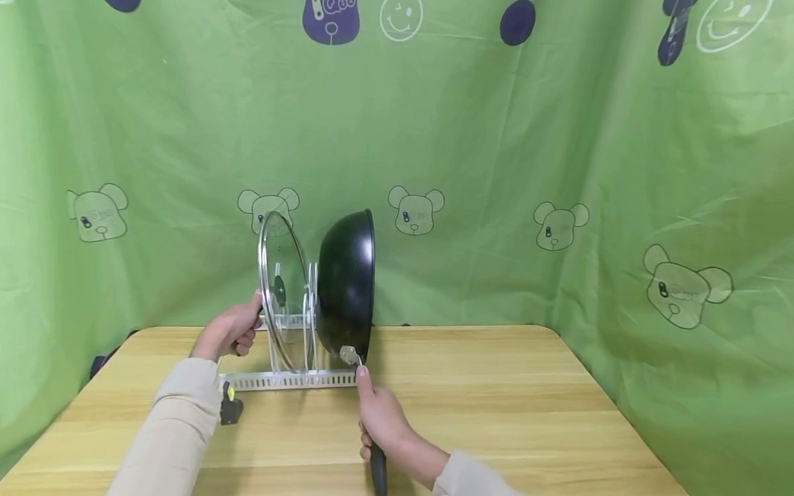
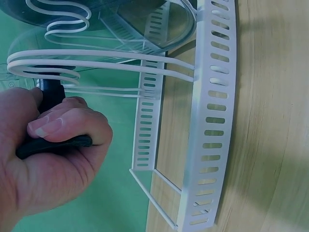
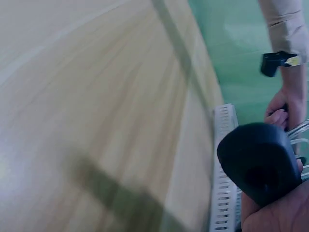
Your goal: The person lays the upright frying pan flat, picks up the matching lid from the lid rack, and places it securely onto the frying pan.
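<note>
A clear glass lid [image 1: 288, 265] with a metal rim stands on edge among the wire dividers of a white metal rack [image 1: 289, 380]. My left hand [image 1: 228, 330] is at the lid's left side, fingers curled round its black handle [image 2: 58, 145]. Right of the lid, a black wok [image 1: 346, 283] is tipped on its side, its rounded bottom toward the dividers and its rim facing right. My right hand [image 1: 384, 420] grips the wok's black handle [image 1: 378, 473], which points toward me; the handle's end [image 3: 260, 159] looms large in the right wrist view.
The rack rests on a wood-grain table [image 1: 496, 418], its slotted rails running left to right. Green patterned curtain [image 1: 457, 131] hangs behind the table and along both sides. A small black device [image 1: 230, 405] is worn on the left wrist.
</note>
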Demonstrator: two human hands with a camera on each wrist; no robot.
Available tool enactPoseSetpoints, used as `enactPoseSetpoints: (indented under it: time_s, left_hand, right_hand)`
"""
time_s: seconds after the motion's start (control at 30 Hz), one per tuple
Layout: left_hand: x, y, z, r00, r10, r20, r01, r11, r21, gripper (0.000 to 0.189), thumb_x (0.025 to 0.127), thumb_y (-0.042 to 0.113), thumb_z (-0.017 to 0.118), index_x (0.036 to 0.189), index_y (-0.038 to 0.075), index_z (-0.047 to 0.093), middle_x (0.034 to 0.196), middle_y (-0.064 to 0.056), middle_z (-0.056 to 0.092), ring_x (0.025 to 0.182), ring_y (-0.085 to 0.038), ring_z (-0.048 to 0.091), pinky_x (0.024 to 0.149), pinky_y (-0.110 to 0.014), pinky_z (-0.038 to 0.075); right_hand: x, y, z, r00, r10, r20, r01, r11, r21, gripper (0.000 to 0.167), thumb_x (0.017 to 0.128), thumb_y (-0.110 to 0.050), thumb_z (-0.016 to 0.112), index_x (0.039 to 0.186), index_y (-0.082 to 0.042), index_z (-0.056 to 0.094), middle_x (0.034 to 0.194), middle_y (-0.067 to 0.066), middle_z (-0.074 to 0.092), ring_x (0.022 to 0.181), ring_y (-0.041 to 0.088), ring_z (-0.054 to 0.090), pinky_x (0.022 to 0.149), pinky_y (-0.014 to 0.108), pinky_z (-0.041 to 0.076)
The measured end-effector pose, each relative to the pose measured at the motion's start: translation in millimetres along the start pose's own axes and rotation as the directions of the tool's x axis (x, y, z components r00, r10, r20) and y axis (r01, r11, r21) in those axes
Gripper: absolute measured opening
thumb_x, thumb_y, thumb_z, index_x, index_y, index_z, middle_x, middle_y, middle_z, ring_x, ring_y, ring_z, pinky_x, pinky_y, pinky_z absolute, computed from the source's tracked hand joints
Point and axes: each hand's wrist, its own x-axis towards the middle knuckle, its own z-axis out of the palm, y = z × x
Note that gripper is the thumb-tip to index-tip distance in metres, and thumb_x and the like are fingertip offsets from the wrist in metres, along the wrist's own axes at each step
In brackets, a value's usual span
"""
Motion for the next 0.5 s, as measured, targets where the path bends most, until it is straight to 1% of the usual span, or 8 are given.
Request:
enactPoseSetpoints:
  time_s: [0.1,0.13,0.2,0.3,0.4,0.5]
  left_hand:
    - [0.4,-0.9,-0.7,1.0,-0.009,0.018,0.009,1.0,-0.019,0.06,0.104,0.066,0.016,0.075,0.018,0.037,0.058,0.011,0.03,0.049,-0.005,0.029,0.05,-0.021,0.031]
    - [0.3,-1.0,-1.1,1.0,-0.013,0.023,0.014,1.0,-0.022,0.06,0.104,0.066,0.016,0.076,0.017,0.037,0.058,0.011,0.03,0.049,-0.004,0.029,0.05,-0.021,0.031]
    - [0.5,-1.3,-2.0,0.999,-0.02,0.035,0.021,0.999,-0.027,0.06,0.104,0.065,0.015,0.077,0.017,0.037,0.057,0.011,0.03,0.049,-0.004,0.028,0.05,-0.02,0.03]
    - [0.9,-1.0,-3.4,0.999,-0.028,0.04,0.029,0.999,-0.035,0.06,0.104,0.066,0.015,0.078,0.017,0.037,0.057,0.012,0.03,0.048,-0.004,0.028,0.05,-0.02,0.029]
    - [1.5,-0.3,-4.0,0.999,-0.027,0.039,0.029,0.999,-0.035,0.06,0.104,0.067,0.015,0.077,0.017,0.037,0.058,0.012,0.03,0.049,-0.004,0.028,0.05,-0.02,0.03]
    - [1.6,0.0,-3.2,0.999,-0.029,0.032,0.03,0.999,-0.034,0.061,0.103,0.067,0.015,0.076,0.018,0.036,0.058,0.011,0.03,0.049,-0.004,0.029,0.05,-0.02,0.03]
  right_hand:
    - [-4.9,-11.1,-3.9,0.998,0.033,0.043,-0.035,0.999,0.04,0.065,0.102,-0.069,0.034,0.081,-0.01,0.049,0.052,-0.004,0.038,0.038,0.01,0.035,0.036,0.022,0.037]
    - [-6.4,-15.2,-5.2,0.998,0.04,0.055,-0.043,0.998,0.051,0.063,0.102,-0.068,0.035,0.076,-0.012,0.046,0.052,-0.004,0.038,0.038,0.009,0.035,0.037,0.022,0.037]
    - [-9.5,-23.7,-8.0,0.995,0.056,0.079,-0.062,0.996,0.069,0.061,0.103,-0.066,0.035,0.071,-0.015,0.043,0.052,-0.005,0.038,0.039,0.009,0.035,0.037,0.022,0.036]
    - [-12.7,-37.0,-12.3,0.991,0.075,0.108,-0.085,0.992,0.097,0.056,0.104,-0.062,0.036,0.076,-0.015,0.044,0.057,-0.006,0.038,0.043,0.008,0.034,0.04,0.021,0.036]
    - [-13.8,-49.5,-16.3,0.987,0.095,0.132,-0.112,0.986,0.126,0.052,0.105,-0.058,0.038,0.081,-0.013,0.045,0.06,-0.006,0.038,0.046,0.007,0.034,0.043,0.02,0.034]
    - [-14.2,-59.0,-20.4,0.983,0.104,0.153,-0.127,0.98,0.15,0.05,0.106,-0.055,0.038,0.083,-0.012,0.046,0.063,-0.006,0.038,0.047,0.005,0.033,0.044,0.018,0.033]
